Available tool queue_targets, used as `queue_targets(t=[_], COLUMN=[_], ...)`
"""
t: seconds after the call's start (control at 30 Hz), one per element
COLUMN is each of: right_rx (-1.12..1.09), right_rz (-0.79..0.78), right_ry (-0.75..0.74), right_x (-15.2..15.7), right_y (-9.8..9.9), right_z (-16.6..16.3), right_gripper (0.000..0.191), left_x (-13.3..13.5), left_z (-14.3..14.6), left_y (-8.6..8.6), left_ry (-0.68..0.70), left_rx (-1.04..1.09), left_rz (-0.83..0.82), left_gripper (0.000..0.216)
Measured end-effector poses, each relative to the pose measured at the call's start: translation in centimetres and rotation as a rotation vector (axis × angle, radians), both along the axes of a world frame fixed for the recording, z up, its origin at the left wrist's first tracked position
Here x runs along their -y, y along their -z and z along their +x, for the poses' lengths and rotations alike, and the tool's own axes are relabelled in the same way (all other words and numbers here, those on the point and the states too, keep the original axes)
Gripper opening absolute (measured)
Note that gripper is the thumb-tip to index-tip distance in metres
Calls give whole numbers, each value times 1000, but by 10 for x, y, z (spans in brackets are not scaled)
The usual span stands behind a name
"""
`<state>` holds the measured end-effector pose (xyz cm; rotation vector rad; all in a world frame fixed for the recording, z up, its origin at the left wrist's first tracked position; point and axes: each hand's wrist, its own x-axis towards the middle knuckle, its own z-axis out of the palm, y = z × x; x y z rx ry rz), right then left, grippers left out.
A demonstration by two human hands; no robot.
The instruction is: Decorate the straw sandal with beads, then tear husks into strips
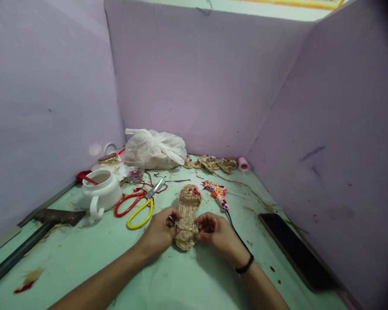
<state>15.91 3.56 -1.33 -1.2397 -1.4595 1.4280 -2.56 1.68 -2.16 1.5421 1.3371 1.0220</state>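
Your left hand [160, 230] and right hand [219, 234] hold the braided straw piece [188, 217] low on its two edges, fingers curled in close, at the middle of the worktop [194, 284]. On your left, the white mug [104, 196] has a red strip [92, 180] resting in its mouth; you can't see its bottom. Behind, the knotted plastic bag [158, 148] shows tan contents, too blurred to name.

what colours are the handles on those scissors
The scissors have one red handle and one yellow handle, best seen in the head view.
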Motion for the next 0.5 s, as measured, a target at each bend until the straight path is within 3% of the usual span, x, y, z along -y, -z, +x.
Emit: queue_targets(t=[0.2, 0.3, 0.5], right_rx=[-306, -503, -611], right_rz=[-36, -85, -174], right_ry=[119, 46, 84], right_x=[0, 1, 3], right_y=[-18, -20, -13], right_z=[5, -1, -10], right_gripper=[29, 35, 23], left_x=[6, 12, 17], left_z=[0, 4, 3], left_y=[-3, -3, -16], left_ry=[4, 41, 180], left_rx=[79, 31, -37], left_rz=[171, 269, 156], left_gripper=[21, 22, 16])
